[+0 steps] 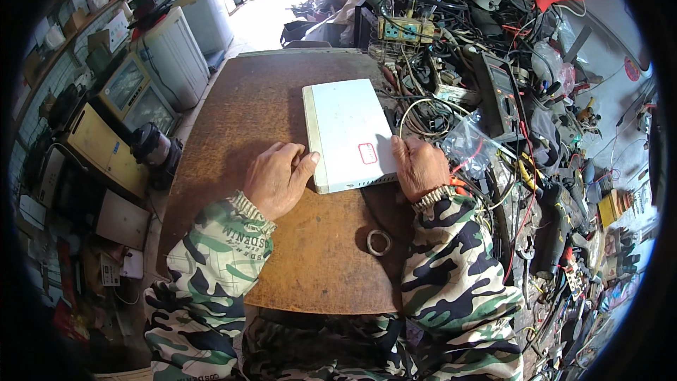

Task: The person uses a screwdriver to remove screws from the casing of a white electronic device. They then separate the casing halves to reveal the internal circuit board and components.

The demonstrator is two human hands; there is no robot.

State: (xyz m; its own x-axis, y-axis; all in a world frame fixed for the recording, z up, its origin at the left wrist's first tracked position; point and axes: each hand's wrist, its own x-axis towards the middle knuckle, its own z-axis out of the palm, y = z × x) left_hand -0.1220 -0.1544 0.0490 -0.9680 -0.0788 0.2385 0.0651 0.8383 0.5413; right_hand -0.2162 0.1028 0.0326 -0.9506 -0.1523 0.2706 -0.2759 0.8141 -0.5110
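Note:
A flat white box-shaped device (345,130) lies on the brown wooden table, with a row of vent slots along its near edge and a small red-framed label near its lower right. My left hand (279,178) is closed at its left side, thumb against the cream-coloured edge and fingers curled. At the right side, my right hand (421,167) grips the edge with its thumb on top; its other fingers are partly hidden. Closer to me, a small roll of tape (379,242) rests on the table.
The wooden table (226,120) reaches away from me. Along its right side are heaped cables, a multimeter (499,95), a clear plastic bag (465,142) and a power tool (557,229). A yellow power strip (407,29) sits farther back. White appliances (169,56) line the left.

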